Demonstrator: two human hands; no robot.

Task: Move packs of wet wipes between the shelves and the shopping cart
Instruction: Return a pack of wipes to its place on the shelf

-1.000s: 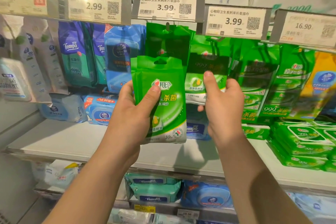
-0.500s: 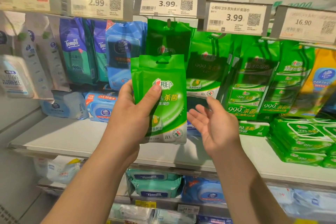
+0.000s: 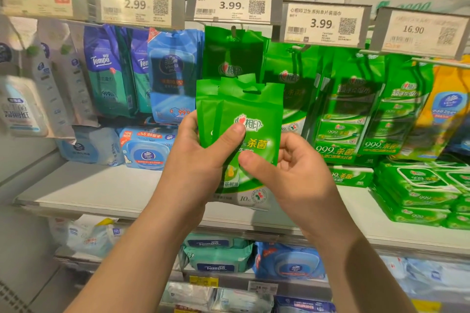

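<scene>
My left hand point(image 3: 201, 162) grips a small stack of green wet-wipe packs point(image 3: 251, 112), thumb across the front one, held upright in front of the shelf. My right hand point(image 3: 292, 175) pinches the front pack from the right, thumb on its face and fingers curled behind its edge. More green packs of the same kind point(image 3: 234, 58) hang from a hook right behind, under a 3.99 price tag point(image 3: 231, 5). The shopping cart is out of view.
Blue Tempo and Vinda packs point(image 3: 142, 73) hang to the left, larger green multipacks point(image 3: 356, 109) to the right. The white shelf board point(image 3: 96, 185) carries blue packs at the left and stacked green packs point(image 3: 417, 193) at the right. Lower shelves hold more wipes.
My right hand left the hanging packs, dropped with its palm open, then moved left and closed on the front pack in my left hand. The left hand barely moved.
</scene>
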